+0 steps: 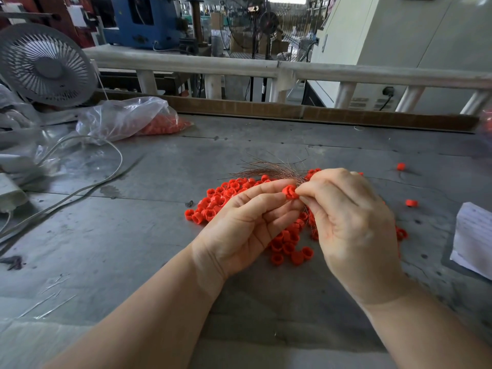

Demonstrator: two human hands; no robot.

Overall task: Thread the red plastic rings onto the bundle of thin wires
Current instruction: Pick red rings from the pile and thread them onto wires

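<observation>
A pile of small red plastic rings [213, 206] lies on the grey table [133, 235], partly hidden under my hands. My left hand [245, 227] pinches one red ring [290, 192] between thumb and fingertips. My right hand [351, 219] pinches the bundle of thin coppery wires [269, 169] right beside that ring. The wires' loose ends fan out up and to the left above the pile. The ring sits at the point where the bundle leaves my right fingers; whether the wires pass through it cannot be made out.
A clear plastic bag of red rings [138, 119] lies at the back left, near a white fan [45, 66] and grey cables [80, 193]. Stray rings [411, 202] lie to the right. White paper [474, 238] sits at the right edge. A cardboard strip [292, 110] borders the table's back.
</observation>
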